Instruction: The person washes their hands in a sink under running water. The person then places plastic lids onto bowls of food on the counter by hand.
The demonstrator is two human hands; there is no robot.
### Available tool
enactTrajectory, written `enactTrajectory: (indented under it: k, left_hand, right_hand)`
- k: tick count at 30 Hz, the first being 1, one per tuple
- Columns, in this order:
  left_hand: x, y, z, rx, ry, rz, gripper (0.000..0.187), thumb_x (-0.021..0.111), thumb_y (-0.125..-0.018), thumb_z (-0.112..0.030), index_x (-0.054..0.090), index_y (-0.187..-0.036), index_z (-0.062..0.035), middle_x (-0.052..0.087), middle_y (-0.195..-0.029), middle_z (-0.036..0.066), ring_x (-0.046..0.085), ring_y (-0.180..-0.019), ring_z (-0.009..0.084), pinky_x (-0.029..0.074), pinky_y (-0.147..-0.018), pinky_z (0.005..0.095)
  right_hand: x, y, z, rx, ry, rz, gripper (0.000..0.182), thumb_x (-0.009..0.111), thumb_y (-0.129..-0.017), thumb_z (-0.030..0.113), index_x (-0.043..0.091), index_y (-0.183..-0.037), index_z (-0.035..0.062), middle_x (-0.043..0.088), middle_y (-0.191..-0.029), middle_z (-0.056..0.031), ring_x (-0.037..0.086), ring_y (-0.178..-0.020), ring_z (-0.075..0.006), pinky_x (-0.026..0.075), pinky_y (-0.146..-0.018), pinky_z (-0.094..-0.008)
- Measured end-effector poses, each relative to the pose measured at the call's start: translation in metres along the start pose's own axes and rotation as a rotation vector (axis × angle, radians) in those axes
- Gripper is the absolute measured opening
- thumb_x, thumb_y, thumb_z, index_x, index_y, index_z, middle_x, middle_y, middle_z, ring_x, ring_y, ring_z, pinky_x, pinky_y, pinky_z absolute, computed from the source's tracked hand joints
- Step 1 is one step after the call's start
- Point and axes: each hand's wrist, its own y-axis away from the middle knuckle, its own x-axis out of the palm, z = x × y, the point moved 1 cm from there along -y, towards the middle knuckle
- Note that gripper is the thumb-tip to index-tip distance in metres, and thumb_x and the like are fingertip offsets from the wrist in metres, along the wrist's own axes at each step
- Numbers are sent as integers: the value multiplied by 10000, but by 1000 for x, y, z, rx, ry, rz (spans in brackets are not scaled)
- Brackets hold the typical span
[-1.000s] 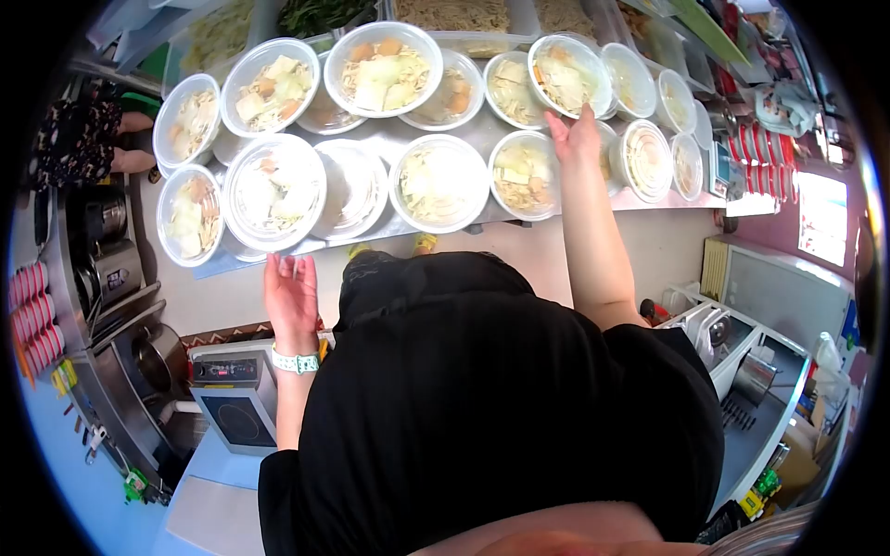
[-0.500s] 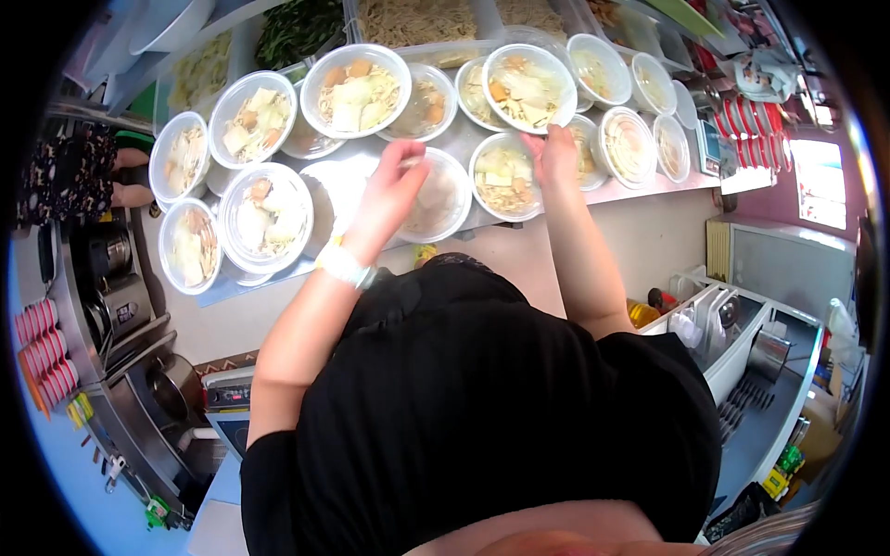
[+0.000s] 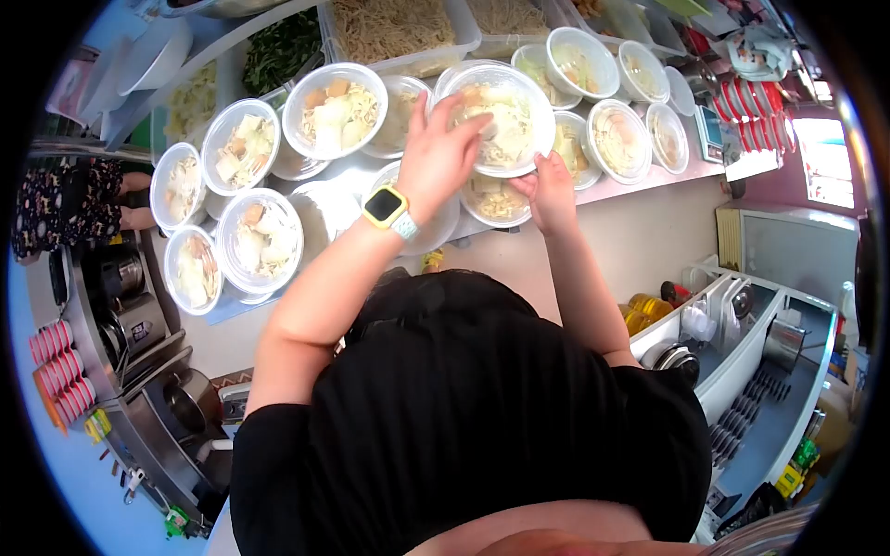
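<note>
My right hand (image 3: 552, 190) pinches the near right rim of a clear plastic bowl (image 3: 524, 116) with noodles and pale cut pieces inside. The held bowl overlaps another filled bowl (image 3: 496, 206) below it. Over the held bowl's left side reaches my left hand (image 3: 440, 153), fingers spread, with fingertips above the food. A watch with a yellow case (image 3: 385, 207) is on that wrist. Behind the left forearm, an emptier clear bowl (image 3: 436, 227) is partly hidden. To the left sits a filled bowl (image 3: 334, 111) with orange-brown chunks and pale pieces.
Several more filled bowls stand on the metal counter, some stacked, including one at the left (image 3: 260, 239) and one at the right (image 3: 619, 141). Along the back are tubs of noodles (image 3: 394, 28) and dark greens (image 3: 283, 56). Another person's arm (image 3: 139, 218) shows far left.
My right hand has raised its bowl off the back row and brought it left and nearer. My left hand has moved right and up to that bowl, its fingers spreading.
</note>
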Motion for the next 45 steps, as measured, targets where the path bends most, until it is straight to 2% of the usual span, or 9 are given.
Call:
enactTrajectory:
  k: [2,6,10,22,25,27,34,36,45]
  left_hand:
    - [-7,14,-5,-172,310,-144,520,561,-915,-127,420,-1415,-121,337,-1459,205,339,-1358,314,252,-1138,424]
    - [-29,48,-7,-589,962,-169,646,504,-961,-85,157,-1501,-12,403,-1428,194,434,-1266,194,362,-1041,319]
    - [-42,94,7,-756,1226,-165,688,459,-976,-54,47,-1525,-110,410,-1421,132,537,-1162,179,495,-900,303]
    - [-69,176,26,-966,1190,-314,586,479,-966,-42,222,-1489,-90,488,-1351,99,518,-1206,198,552,-873,345]
    - [-80,182,28,-1088,1377,-418,517,434,-999,-101,252,-1483,-99,509,-1331,85,535,-1184,190,545,-893,347]
    - [-80,188,35,-1127,1576,-486,437,374,-1023,-122,306,-1453,-82,479,-1345,79,516,-1185,186,490,-949,360]
    - [-81,202,49,-1180,1453,-411,339,367,-1034,-192,400,-1354,-87,525,-1283,74,562,-1127,188,517,-946,373]
    - [-83,200,51,-1291,1641,-373,368,358,-1037,-198,364,-1391,-101,505,-1311,85,577,-1107,211,530,-931,376]
    - [-96,196,52,-1194,1692,-283,411,374,-1025,-186,332,-1429,-126,448,-1387,98,545,-1176,281,498,-957,397]
  right_hand:
    - [12,16,12,27,-20,1,288,385,-1001,156,457,-1235,4,607,-1129,-124,653,-896,-166,564,-742,-296]
    - [24,41,20,146,92,81,261,361,-1012,157,473,-1190,2,619,-1092,-120,653,-873,-147,561,-720,-271]
    - [33,56,5,200,130,166,253,356,-1018,167,478,-1174,10,626,-1074,-111,654,-866,-140,558,-711,-260]
    - [90,67,-39,425,257,436,261,331,-1021,196,478,-1135,13,626,-1100,-118,672,-946,-184,570,-743,-267]
    - [96,49,-62,425,429,451,241,348,-1021,194,477,-1118,15,626,-1083,-122,673,-930,-192,576,-754,-288]
    - [102,40,-68,478,226,454,215,369,-1021,186,486,-1094,21,629,-1056,-119,675,-911,-192,579,-766,-308]
    - [108,28,-84,406,296,493,195,403,-1020,187,505,-1055,25,636,-1013,-102,678,-878,-171,578,-772,-312]
    - [114,30,-78,390,282,456,204,453,-1016,236,543,-1017,53,623,-911,-30,620,-798,-77,540,-722,-229]
    - [119,36,-82,346,282,411,248,417,-1025,250,509,-1080,27,645,-992,-83,672,-856,-149,561,-750,-283]
